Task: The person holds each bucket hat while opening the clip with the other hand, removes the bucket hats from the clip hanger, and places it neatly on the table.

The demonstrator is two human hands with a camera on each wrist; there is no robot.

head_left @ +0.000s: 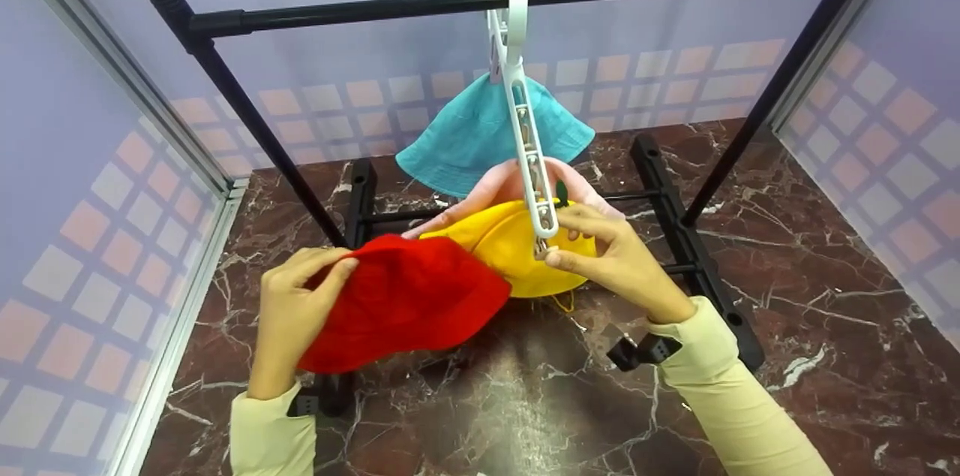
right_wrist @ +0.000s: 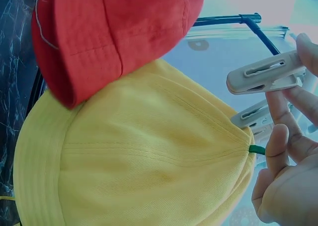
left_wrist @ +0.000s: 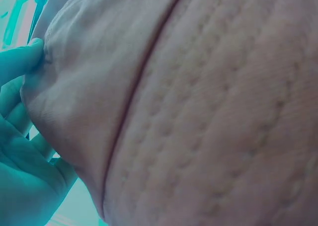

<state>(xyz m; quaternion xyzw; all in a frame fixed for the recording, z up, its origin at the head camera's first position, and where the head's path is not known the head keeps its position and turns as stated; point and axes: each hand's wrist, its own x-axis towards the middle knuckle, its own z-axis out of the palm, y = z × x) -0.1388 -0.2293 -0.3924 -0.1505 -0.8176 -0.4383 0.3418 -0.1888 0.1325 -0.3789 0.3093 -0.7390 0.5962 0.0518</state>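
My left hand pinches the crown of a red bucket hat between thumb and fingers. The brim hangs down and points right, overlapping a yellow hat. In the left wrist view, stitched brim fabric of that hat fills most of the picture, oddly tinted. With thumb and fingers, my right hand pinches a clip at the near end of a white hanger. Another clip grips the yellow hat's tip beside its green leaf. No fabric shows in the pinched clip.
A pink hat and a blue bucket hat hang farther back on the hanger. Its hook sits over the black rack's bar. Black rack feet stand on the dark marbled surface, with patterned walls around.
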